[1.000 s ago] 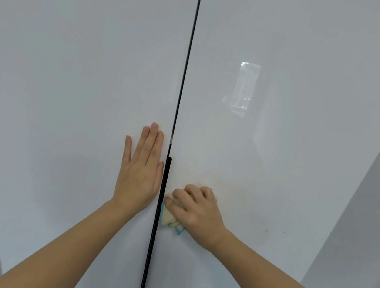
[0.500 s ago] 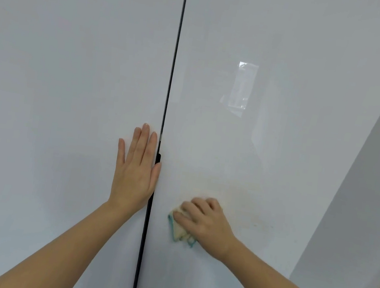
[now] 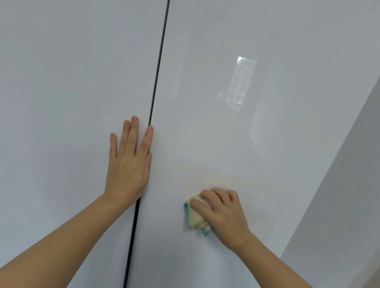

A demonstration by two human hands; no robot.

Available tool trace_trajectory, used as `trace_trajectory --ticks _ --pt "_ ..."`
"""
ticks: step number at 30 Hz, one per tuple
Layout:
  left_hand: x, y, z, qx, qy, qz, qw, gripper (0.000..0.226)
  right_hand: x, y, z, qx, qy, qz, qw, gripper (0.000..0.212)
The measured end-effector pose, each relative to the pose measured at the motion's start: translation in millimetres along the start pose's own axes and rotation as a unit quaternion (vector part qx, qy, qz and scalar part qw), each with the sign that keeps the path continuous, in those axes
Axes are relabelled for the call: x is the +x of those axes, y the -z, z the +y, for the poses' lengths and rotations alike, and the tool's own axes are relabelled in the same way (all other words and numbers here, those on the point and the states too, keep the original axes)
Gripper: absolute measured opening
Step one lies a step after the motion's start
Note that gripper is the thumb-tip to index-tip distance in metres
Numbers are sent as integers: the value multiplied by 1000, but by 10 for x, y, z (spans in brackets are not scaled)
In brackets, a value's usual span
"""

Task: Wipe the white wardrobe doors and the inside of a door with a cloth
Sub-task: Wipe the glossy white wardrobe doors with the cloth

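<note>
Since the last look, I note the right hand (image 3: 223, 215) and its cloth (image 3: 194, 219) have slid rightward, away from the dark gap (image 3: 161, 42) between the doors and out onto the face of the right door (image 3: 283, 47). The left hand (image 3: 130, 160) has held its place by the gap.

Right hand: fingers curled over the cloth, holding it bunched and pressing it against the door. The cloth is cream with a teal edge and shows at the fingertips and below the palm. It sits on the lower part of the right door, well apart from the gap.

Left hand: flat on the left door (image 3: 59, 76), fingers straight and pointing up, slightly spread, holding nothing. Its forefinger lies over the gap.

A pale rectangular reflection (image 3: 241, 82) shows on the right door above the cloth. A grey wall (image 3: 375, 170) runs along the right edge.
</note>
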State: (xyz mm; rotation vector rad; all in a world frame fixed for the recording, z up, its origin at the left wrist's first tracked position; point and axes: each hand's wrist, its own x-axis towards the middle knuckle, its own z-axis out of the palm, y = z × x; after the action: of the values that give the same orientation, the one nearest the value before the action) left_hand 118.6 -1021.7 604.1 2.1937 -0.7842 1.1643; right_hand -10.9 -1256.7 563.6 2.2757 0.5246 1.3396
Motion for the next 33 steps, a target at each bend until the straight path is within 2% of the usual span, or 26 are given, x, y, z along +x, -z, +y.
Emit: trace_trajectory --ticks 2,7,10,14,16,19,24,27,31,33 --pt "-8 3 -6 7 -2 -2 1000 57 126 162 205 -3 -24 4 1000 21" --pt "-7 -31 3 8 -3 9 1000 57 481 573 803 5 -212 100 972 31" --pt "-8 -55 12 6 2 15 1000 57 124 433 636 -11 -198 77 977 37" --pt "-10 -73 25 8 5 23 1000 58 -682 202 270 -19 -99 -29 995 42" --pt "-13 -77 38 9 6 25 1000 58 -762 256 312 -22 -73 -53 996 36" --pt "-15 -91 52 5 10 31 999 56 -440 489 621 -12 -136 -13 991 26" --pt "-17 -103 68 3 20 33 999 56 -100 771 1045 10 -276 59 959 34" --pt "-13 -100 70 1 23 34 999 56 -487 601 786 10 -272 33 962 48" --pt "-18 -105 72 3 24 37 999 56 -1062 450 512 33 -234 -63 970 74" --pt "-12 -94 73 2 21 41 999 56 -1090 485 538 53 -224 -83 970 77"
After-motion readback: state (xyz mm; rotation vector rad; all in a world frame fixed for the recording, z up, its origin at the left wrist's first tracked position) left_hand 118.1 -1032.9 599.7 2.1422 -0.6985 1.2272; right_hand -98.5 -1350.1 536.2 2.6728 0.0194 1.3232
